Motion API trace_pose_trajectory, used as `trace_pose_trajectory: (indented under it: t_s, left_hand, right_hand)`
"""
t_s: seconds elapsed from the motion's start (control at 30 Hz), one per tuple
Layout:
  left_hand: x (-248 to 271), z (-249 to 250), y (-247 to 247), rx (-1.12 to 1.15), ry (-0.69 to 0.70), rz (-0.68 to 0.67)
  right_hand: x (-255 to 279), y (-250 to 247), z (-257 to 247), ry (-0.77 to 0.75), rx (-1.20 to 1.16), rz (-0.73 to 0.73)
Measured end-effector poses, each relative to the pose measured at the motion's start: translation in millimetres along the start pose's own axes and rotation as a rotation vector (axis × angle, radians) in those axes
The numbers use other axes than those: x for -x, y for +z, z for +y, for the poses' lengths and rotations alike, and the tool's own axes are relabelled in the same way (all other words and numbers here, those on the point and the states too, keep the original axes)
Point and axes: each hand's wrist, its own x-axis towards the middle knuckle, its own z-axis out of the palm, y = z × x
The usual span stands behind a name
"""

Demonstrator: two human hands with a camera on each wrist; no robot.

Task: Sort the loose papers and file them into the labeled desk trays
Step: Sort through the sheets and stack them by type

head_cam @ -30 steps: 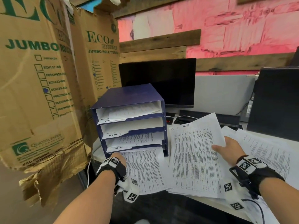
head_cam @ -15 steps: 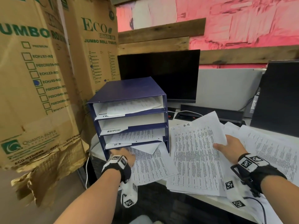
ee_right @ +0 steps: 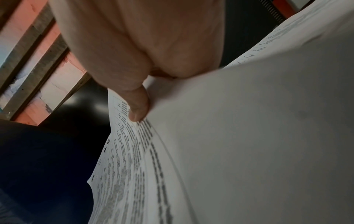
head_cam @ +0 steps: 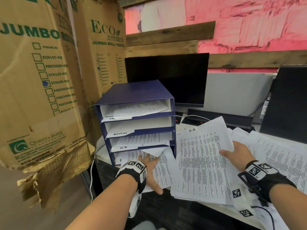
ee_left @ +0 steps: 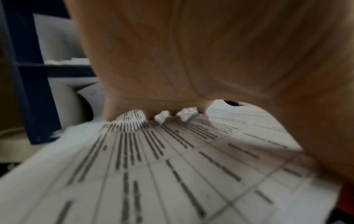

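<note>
left hand (head_cam: 150, 170) flat on sheet (head_cam: 163, 170), right hand (head_cam: 239, 155) pinching stack (head_cam: 202, 163)

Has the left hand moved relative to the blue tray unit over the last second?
Yes. The left hand has gone forward toward the blue tray unit, and its fingers now lie flat on the sheets at the bottom slot.

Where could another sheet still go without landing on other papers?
The ADMIN tray looks bare. The top tray, the H.R tray and the bottom tray hold sheets. The desk right of the organizer is crowded with loose papers.
</note>
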Motion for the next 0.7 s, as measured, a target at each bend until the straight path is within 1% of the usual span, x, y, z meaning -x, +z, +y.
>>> trace_pose_trajectory:
  t_s: [0.07,0.13,0.17,0.23,0.3,0.4,0.47,0.5,0.63,0.7]
  left_hand:
    - [6.2,-5.5,0.5,-0.059,0.003,-0.029]
    - [8.0,-8.8,5.6,-0.107,-0.036,-0.032]
    - [7.8,-8.0,7.1,-0.103,-0.067,-0.019]
    - [14.5,-4.0,3.5,-0.019,-0.111,0.01]
    - [23.7,-1.0,-8.8,-0.012,-0.079,0.023]
    - [46.1,4.1,-27.9,-0.11,-0.047,0.041]
    - [55.3,4.8,-29.8,-0.169,-0.031,0.102]
    - [59.8,6.9,-29.4,-0.197,-0.019,0.101]
    - [67.3,23.5,-25.3,-0.274,0.057,-0.045]
    - [70.3,31.5,-27.6,-0.28,0.068,-0.038]
  right_hand:
    - [2.0,-0.9,-1.9,-0.006,-0.002,0.002]
    - [4.2,-1.5,-4.1,-0.018,-0.002,0.013]
    - [4.7,-1.7,-4.8,-0.023,0.0,0.018]
    - [5.7,-1.6,-7.1,-0.032,0.002,0.023]
    - [6.4,-1.6,-8.8,-0.034,0.0,0.025]
    - [8.8,-3.0,-11.1,-0.034,-0.005,0.018]
    - [9.7,-3.8,-11.8,-0.036,-0.01,0.01]
    - [10.0,-4.0,-11.8,-0.037,-0.014,0.008]
    - [8.6,-3.4,-11.3,-0.044,-0.006,0.009]
    - [7.1,-3.0,-10.6,-0.044,-0.002,0.014]
